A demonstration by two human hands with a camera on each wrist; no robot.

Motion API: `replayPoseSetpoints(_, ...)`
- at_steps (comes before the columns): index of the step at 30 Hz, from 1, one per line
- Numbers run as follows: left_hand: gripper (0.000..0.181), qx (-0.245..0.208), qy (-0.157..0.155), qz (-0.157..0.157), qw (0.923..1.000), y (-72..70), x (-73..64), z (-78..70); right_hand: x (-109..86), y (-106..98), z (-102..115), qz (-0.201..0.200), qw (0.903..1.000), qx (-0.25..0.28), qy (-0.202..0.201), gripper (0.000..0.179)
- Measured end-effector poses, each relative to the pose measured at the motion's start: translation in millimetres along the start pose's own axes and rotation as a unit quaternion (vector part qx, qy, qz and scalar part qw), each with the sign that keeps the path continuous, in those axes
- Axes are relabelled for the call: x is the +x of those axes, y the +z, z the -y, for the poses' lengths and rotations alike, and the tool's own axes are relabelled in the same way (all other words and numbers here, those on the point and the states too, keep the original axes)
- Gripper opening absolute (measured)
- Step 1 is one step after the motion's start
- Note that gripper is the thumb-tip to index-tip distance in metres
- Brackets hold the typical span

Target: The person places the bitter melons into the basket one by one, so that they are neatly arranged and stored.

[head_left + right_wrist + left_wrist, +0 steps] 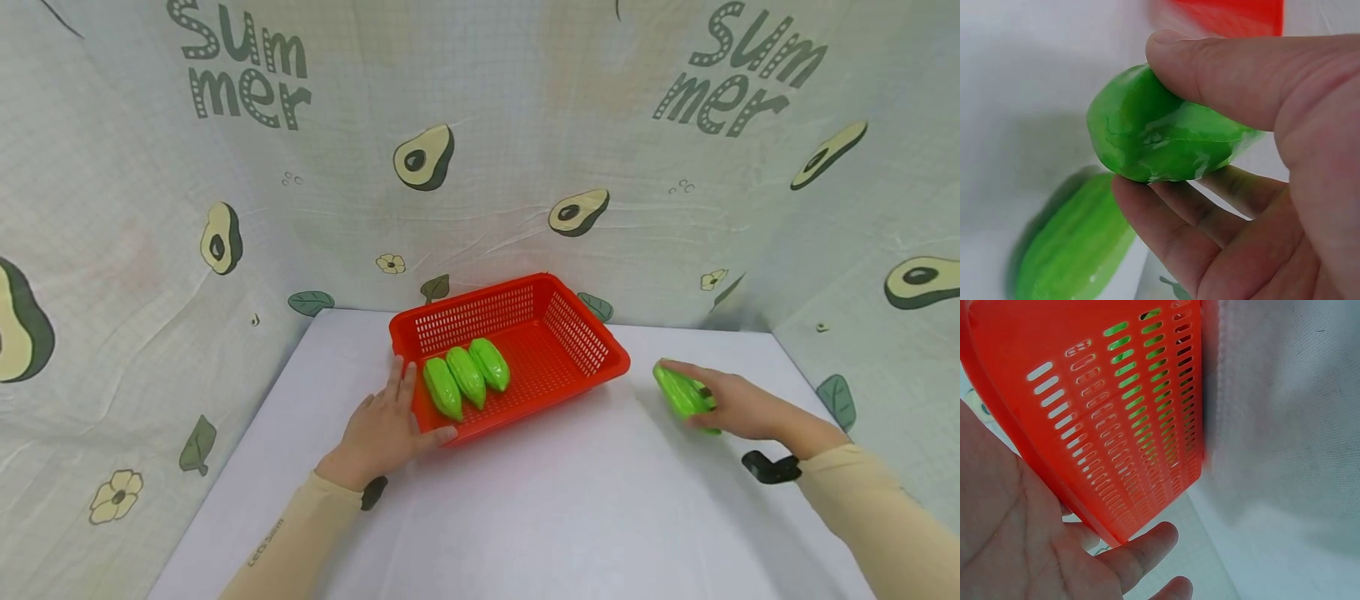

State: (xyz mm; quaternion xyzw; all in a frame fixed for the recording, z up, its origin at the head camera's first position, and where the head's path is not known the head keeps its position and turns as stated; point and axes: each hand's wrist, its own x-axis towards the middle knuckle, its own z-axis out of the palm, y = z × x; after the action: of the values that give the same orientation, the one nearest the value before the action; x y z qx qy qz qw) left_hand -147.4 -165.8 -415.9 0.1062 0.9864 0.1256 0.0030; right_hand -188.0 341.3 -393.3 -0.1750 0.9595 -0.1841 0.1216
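Note:
A red perforated plastic basket (540,375) stands on the white table. Three ridged green toy vegetables (467,377) lie side by side in its left part. My left hand (386,433) rests against the basket's left end, fingers extended and spread along the rim, thumb by the front left corner. Off to the basket's right, my right hand (738,406) pinches another ridged green toy vegetable (1160,134) between thumb and fingertips. Beneath it, a further green toy vegetable (1075,240) lies on the table, as the right wrist view shows.
Behind the white tabletop (570,508) hangs a pale cloth (495,83) printed with avocados and lettering, which also covers both sides. A dark strap piece (771,467) is at the right wrist.

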Motion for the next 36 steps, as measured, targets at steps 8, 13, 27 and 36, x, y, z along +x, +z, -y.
replayPoseSetpoints(8,0.122,0.0,-0.002,0.003,1.0,-1.9,-0.2,-0.9,-5.8,-16,-3,-0.027,0.9989,-0.022,-0.032,0.089)
replayPoseSetpoints(13,0.122,0.001,-0.003,0.005,1.0,-1.6,0.3,-0.6,-5.4,-27,1,-0.033,0.9985,-0.027,-0.034,0.089)
replayPoseSetpoints(27,0.122,0.005,-0.001,0.0,1.0,-0.4,-1.2,0.8,6.9,-62,34,-0.01,0.9986,-0.003,-0.051,0.086)
replayPoseSetpoints(36,0.121,0.0,0.002,-0.006,1.0,-1.7,-0.6,-1.4,36.6,-74,68,0.013,0.9966,0.024,-0.077,0.082)
